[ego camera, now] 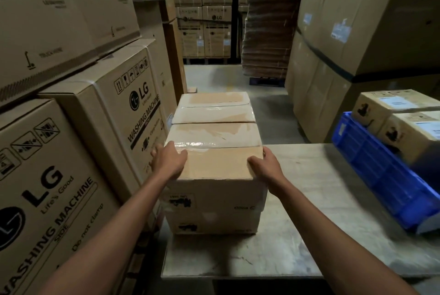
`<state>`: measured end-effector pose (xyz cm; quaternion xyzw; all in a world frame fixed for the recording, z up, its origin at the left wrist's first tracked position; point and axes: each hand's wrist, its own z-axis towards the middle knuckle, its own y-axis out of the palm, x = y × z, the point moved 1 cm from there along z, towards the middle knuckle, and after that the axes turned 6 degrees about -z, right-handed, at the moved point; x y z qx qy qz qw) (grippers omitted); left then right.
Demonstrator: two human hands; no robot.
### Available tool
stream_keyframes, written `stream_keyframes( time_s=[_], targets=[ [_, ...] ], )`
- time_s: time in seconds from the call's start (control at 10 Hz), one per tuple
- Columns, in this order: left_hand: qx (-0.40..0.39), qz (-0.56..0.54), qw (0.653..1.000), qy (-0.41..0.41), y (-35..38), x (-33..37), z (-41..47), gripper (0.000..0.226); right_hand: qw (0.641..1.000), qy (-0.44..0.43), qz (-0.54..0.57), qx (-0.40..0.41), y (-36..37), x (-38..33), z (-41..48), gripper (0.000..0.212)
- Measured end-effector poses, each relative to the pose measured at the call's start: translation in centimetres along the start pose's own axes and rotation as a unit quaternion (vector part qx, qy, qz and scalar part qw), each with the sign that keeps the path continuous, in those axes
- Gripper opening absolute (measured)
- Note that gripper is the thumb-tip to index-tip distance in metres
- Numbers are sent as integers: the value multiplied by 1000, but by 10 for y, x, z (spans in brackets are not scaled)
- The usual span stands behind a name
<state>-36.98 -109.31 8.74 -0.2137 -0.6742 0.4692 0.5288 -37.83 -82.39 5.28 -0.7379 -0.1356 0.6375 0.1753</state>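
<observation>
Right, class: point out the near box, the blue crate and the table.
near box [221,163], head view, on its taped top face.
blue crate [381,175], head view, on its ribbed side wall.
table [309,218], head view, on its bare top.

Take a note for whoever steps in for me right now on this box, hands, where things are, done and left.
Left hand: grips the top left edge of the taped brown cardboard box.
Right hand: grips its top right edge, thumb on top.
The box stands on the grey table, close to its left edge; a second taped carton sits right behind it. Blue plastic crate is to the right.
Done: both hands placed.
Left: box not yet lifted; probably lift or slide it next.
</observation>
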Motion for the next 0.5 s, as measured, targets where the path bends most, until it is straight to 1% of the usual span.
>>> stream_keyframes(
  time_s=[0.1, 0.2, 0.3, 0.4, 0.5],
  targets=[
    [-5, 66, 996, 61, 7, 3, 2, 62, 943, -74, -315, 76, 3, -7, 5, 67],
    [-47, 92, 977, 187, 19, 14, 3, 71, 873, -171, -456, 30, 10, -30, 5, 73],
    [-142, 149, 950, 234, 30, 22, 5, 71, 845, -169, -506, -47, 19, -31, 9, 70],
    [-163, 168, 947, 223, 33, 23, 4, 71, 847, -167, -501, -58, 17, -30, 9, 71],
    [-104, 140, 938, 300, 27, 43, 1, 71, 853, -198, -482, 11, 5, -36, 9, 76]
  ],
)
